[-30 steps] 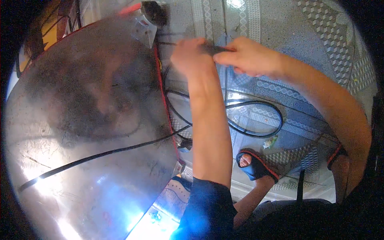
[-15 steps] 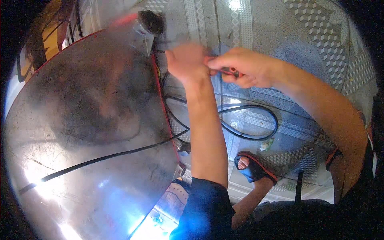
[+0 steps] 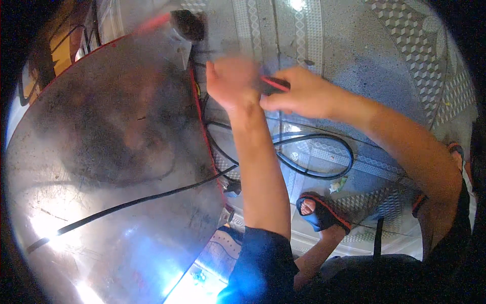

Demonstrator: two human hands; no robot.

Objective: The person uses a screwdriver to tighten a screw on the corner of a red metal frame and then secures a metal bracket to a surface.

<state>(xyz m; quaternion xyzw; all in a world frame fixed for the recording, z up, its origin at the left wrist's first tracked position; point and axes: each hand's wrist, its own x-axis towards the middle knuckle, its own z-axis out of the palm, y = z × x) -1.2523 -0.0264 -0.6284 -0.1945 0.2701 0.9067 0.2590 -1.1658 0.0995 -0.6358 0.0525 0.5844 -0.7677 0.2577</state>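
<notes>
My right hand (image 3: pixel 298 93) is closed around a red-and-black handled tool (image 3: pixel 276 84), whose working end is hidden behind my left hand. From its handle alone I cannot name the kind of tool. My left hand (image 3: pixel 230 83) is right beside it, thumb raised, its fingers smeared by motion and turned away. Whether it grips anything does not show. Both hands are above the tiled floor, just right of the metal tabletop's red edge. A black cable (image 3: pixel 142 198) crosses the tabletop and loops on the floor (image 3: pixel 349 152) below my forearms.
The round-edged, stained metal tabletop (image 3: pixel 101 172) fills the left side, with bright glare near its front. A dark, blocky object (image 3: pixel 187 25) with a red part is at its far corner. My sandalled foot (image 3: pixel 324 213) rests on the patterned tiles near a small pale scrap (image 3: pixel 338 184).
My right hand has turned, so the tool's handle now points differently and shows more above the fingers. My left hand has shifted slightly left. The cable has hardly moved.
</notes>
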